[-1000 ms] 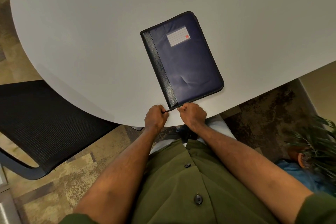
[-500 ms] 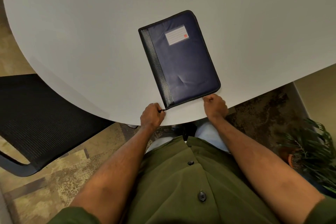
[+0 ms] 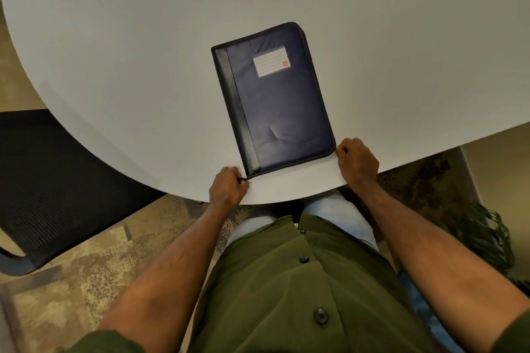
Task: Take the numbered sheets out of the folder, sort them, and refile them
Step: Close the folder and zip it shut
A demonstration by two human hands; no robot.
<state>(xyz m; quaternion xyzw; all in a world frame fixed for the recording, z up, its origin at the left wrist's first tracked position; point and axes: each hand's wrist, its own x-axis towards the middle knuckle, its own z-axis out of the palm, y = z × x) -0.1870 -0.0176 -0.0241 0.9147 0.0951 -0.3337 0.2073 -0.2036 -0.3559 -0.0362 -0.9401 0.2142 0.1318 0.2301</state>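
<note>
A dark blue zip folder [image 3: 282, 97] lies flat and closed on the pale surface [image 3: 143, 51], its black spine strip on the left and its near edge just ahead of both hands. The left hand [image 3: 228, 188] has its fingers curled in a pinch on a small black tab at the folder's near left corner. The right hand [image 3: 355, 162] is fisted against the near right corner, its fingers apparently nipping the zip pull there, though the pull itself is hidden. The padded cover, creased near the bottom, looks soft and light over a stiffer board, so it should slide easily on this smooth top. Holding the corner tab while drawing the zip seems the sensible grip. Left of the fingers, below the rounded edge, stands a black mesh chair [image 3: 57, 180] on patterned carpet [image 3: 94, 261]; right of them, a leafy plant [image 3: 484, 235].
</note>
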